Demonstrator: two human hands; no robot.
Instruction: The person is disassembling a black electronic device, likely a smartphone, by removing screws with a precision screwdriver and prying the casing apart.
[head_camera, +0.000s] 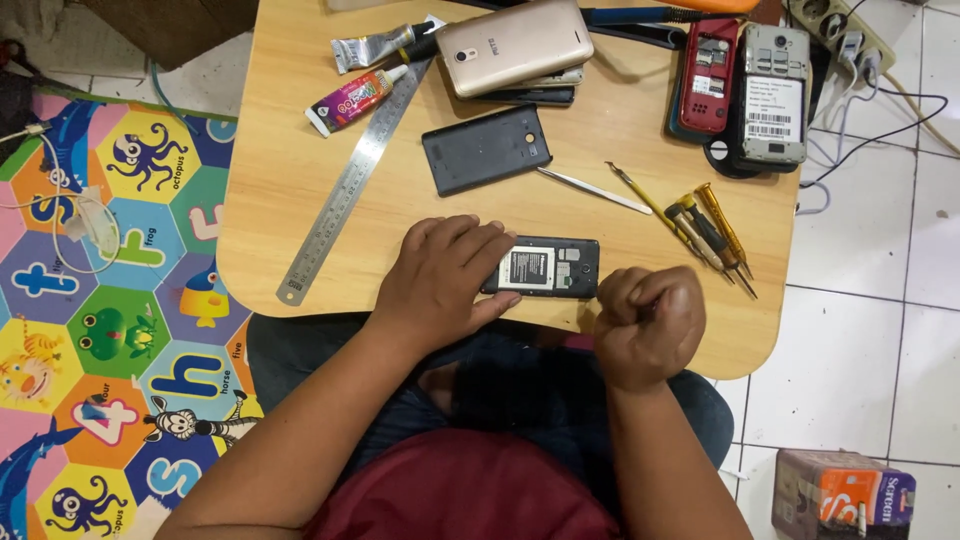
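Wooden table (300, 180): opened phone (545, 268) lies under the flat, open left hand (440, 280); right hand (648, 322), beside it, is fisted, contents hidden.

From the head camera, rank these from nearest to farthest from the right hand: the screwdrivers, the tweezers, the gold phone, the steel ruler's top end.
From the right hand:
1. Screwdrivers, just above it.
2. Tweezers, up and toward the left.
3. Gold phone, at the table's far edge.
4. Steel ruler's top end, beyond the phone, farther left.
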